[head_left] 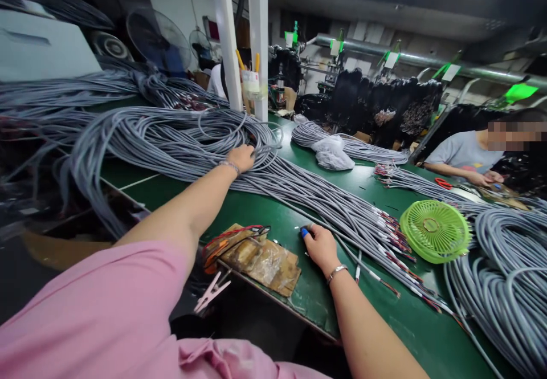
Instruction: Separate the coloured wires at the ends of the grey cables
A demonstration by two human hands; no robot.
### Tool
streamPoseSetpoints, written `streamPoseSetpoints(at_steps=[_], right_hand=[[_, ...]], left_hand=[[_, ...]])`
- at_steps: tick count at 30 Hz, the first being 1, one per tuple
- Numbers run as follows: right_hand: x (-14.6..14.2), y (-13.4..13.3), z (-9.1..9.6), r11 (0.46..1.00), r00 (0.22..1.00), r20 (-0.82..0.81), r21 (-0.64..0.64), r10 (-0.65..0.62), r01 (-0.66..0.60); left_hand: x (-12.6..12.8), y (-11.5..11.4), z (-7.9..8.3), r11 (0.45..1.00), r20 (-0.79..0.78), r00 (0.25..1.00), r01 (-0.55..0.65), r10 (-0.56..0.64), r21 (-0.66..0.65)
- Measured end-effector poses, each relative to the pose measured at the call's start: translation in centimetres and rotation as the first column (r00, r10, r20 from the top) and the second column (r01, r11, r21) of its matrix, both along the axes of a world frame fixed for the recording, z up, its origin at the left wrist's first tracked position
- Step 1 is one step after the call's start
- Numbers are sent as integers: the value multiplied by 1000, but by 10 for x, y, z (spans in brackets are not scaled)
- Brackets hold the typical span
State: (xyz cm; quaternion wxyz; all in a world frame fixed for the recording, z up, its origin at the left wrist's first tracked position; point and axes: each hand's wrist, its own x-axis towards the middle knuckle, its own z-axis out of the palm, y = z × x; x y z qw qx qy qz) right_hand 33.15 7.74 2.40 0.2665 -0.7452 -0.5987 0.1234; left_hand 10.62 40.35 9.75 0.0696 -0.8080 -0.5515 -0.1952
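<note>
My left hand [241, 159] reaches out over a thick bundle of grey cables [299, 188]; its fingers curl down around cables at the looped part, and the fingertips are partly hidden. Lower and to the right, my right hand [321, 245] is low over the green table, beside one loose cable of the bundle. Blue covers its thumb tip, which presses towards the curled, dark-tipped fingers; whatever is between them does not show. The cables' stripped ends [395, 231], with white sleeves and thin coloured wires, fan out to the right.
A taped board [267, 262] with red and black leads lies at the near edge of the green table [376, 327], a pink clip [211, 292] beside it. Rightward are a green fan [436, 231] and coiled cables [504, 276]. A white post [258, 43] rises behind; a co-worker [464, 154] sits far right.
</note>
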Motion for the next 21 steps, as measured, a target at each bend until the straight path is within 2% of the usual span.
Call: streamPoseSetpoints(at_steps=[3, 5, 9, 13, 15, 18, 21], right_hand=[[0, 0, 0, 1000, 1000, 20, -11, -4, 4], [0, 0, -1, 1000, 1000, 29, -18, -10, 11], [1, 1, -2, 1000, 999, 39, -14, 9, -8], [2, 3, -1, 999, 998, 62, -18, 27, -26], [0, 1, 0, 999, 997, 75, -25, 24, -22], [-4, -5, 4, 998, 995, 91, -50, 46, -42], [-5, -5, 4, 995, 994, 87, -81, 65, -59]], left_hand=[[5, -7, -29, 999, 15, 1000, 5, -5, -32], [0, -13, -37, 997, 2, 999, 34, -34, -63], [-16, -34, -37, 984, -62, 986, 147, -153, -96], [-26, -72, -37, 987, -128, 980, 145, -153, -66], [-27, -89, -41, 976, -147, 965, 214, -219, -47], [-21, -94, -53, 908, -166, 893, 417, -419, -45], [-2, -71, -66, 765, -238, 728, 625, -642, -154]])
